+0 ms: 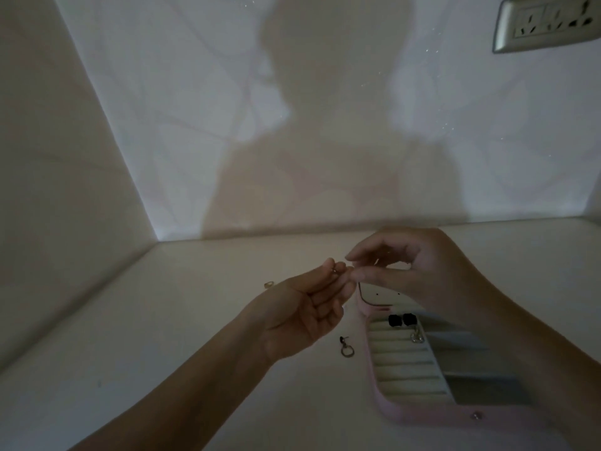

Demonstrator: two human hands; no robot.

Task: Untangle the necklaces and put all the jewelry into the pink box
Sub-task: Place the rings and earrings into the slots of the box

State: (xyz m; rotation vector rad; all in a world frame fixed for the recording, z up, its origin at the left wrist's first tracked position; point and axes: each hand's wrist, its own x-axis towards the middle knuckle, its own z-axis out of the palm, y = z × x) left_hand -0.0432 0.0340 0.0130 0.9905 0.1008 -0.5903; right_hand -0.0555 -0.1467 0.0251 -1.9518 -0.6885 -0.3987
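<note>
My left hand [305, 307] is raised palm up over the table, its fingertips curled round a small shiny piece of jewelry [334, 271]. My right hand [403, 265] meets it from the right, thumb and forefinger pinching at the same small piece. Under my right arm the pink box [406, 415] lies open, with cream ring rolls. Two black stud earrings [401, 319] and a silver earring [417, 337] sit in it. A drop earring with a ring [346, 347] lies on the table left of the box. A small ring [269, 284] lies farther left.
The cream table [162, 369] meets a white wall at the back and a side wall at the left. A wall socket plate [546, 24] is at the top right. The light is dim and my shadow falls on the wall.
</note>
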